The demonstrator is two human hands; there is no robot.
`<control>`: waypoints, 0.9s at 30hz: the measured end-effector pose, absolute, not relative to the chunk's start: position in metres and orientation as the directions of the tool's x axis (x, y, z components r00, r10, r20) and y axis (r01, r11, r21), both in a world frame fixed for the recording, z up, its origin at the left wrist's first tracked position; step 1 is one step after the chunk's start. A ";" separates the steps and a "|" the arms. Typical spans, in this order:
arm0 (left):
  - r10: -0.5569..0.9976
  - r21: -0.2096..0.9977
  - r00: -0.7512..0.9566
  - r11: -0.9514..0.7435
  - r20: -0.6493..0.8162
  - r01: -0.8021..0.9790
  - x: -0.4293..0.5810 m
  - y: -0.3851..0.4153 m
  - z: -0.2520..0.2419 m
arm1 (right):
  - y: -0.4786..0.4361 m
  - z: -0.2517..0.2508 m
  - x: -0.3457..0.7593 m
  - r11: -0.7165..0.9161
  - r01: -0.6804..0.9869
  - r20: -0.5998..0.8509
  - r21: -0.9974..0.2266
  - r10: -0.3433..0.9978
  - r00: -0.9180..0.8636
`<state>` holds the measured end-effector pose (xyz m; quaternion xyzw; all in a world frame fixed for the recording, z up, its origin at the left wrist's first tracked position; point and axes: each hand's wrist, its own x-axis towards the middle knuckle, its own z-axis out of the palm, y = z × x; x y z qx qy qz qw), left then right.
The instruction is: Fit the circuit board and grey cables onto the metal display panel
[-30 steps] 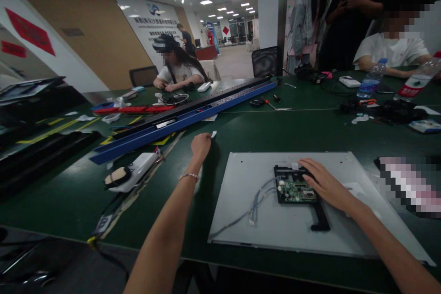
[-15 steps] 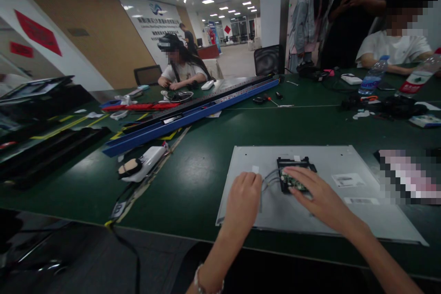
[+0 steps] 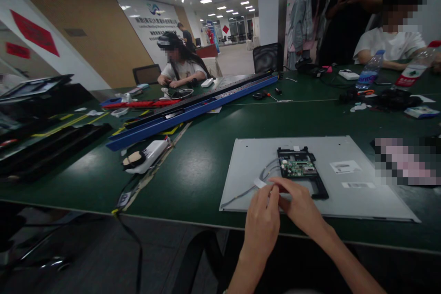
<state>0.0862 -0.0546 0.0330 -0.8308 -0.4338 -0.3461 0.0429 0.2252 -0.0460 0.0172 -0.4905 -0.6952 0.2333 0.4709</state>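
A flat silver-grey panel [image 3: 237,156] lies on the green table in front of me. On it sits a black plastic frame [image 3: 322,189] with a green circuit board [image 3: 299,167]. Grey cables [image 3: 270,169] run from the board's left side to the panel's lower left, with a white tape tab [image 3: 260,183] on them. My left hand [image 3: 263,218] and my right hand [image 3: 298,203] meet over the panel's near edge, just below the tab. Both have their fingers closed and tips together; whatever they pinch, if anything, is hidden.
Long blue rails [image 3: 193,112] cross the table at the far left. A white device with a black strap [image 3: 148,154] lies left of the panel. Two bottles, one a blue-capped bottle [image 3: 370,71], stand at the far right. A person [image 3: 182,66] sits opposite.
My right hand has left the circuit board and moved down and left to meet my left hand. My left hand has moved right and nearer, uncovering the cables.
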 end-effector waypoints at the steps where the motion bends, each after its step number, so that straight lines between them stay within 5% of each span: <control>1: 0.701 0.271 0.357 -0.616 0.618 0.740 0.085 -0.053 0.031 | -0.045 0.015 0.226 0.407 0.466 0.431 -0.786 0.900 -0.058; 8: 0.814 0.503 0.123 -0.461 0.568 0.731 0.069 -0.028 0.025 | -0.031 0.023 0.237 0.378 0.589 0.515 -0.714 0.853 0.078; 13: 0.843 0.568 0.081 -0.425 0.531 0.704 0.065 -0.016 0.019 | -0.020 0.020 0.233 0.392 0.677 0.502 -0.623 0.864 -0.038; 27: 0.832 0.373 0.384 -0.531 0.401 0.761 0.077 -0.016 0.010 | -0.019 0.011 0.225 0.383 0.805 0.354 -0.454 0.906 -0.231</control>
